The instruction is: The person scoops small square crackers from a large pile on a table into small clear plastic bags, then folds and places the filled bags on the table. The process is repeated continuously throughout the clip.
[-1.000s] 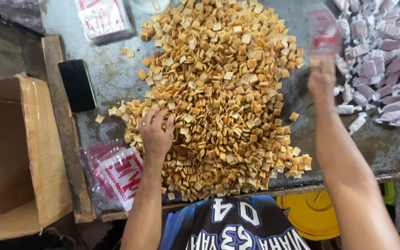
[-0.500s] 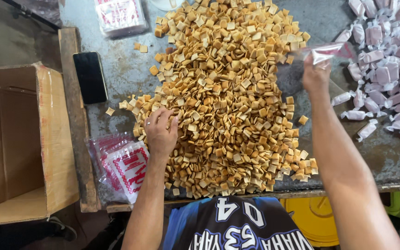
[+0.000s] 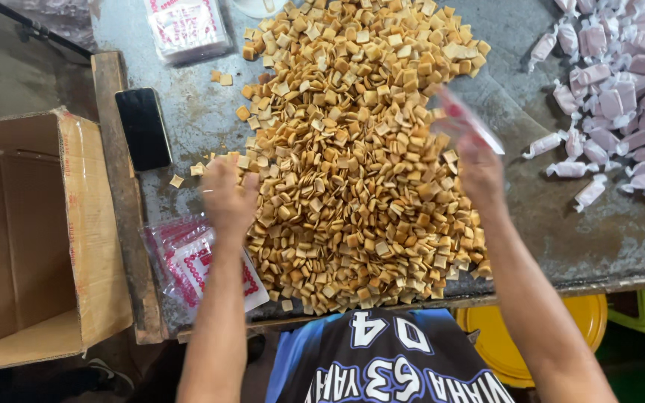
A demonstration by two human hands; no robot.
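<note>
A big heap of small square golden crackers (image 3: 352, 149) covers the grey table (image 3: 561, 231). My left hand (image 3: 229, 198) hovers over the heap's left edge, blurred by motion, so whether it holds crackers is unclear. My right hand (image 3: 479, 173) is raised over the heap's right side and pinches a small clear plastic bag with pink print (image 3: 466, 123). A loose stack of the same empty bags (image 3: 195, 261) lies just below my left hand at the table's near-left corner.
An open cardboard box (image 3: 31, 239) stands left of the table behind a wooden plank (image 3: 117, 149). A black phone (image 3: 143, 127) lies by the plank. Another bag stack (image 3: 188, 26) sits at top. Several filled twisted packets (image 3: 621, 97) lie at right. A yellow bucket (image 3: 539, 336) stands below.
My right hand has brought the bag from the packets at far right in over the heap. My left hand has lifted off the crackers and shifted slightly left.
</note>
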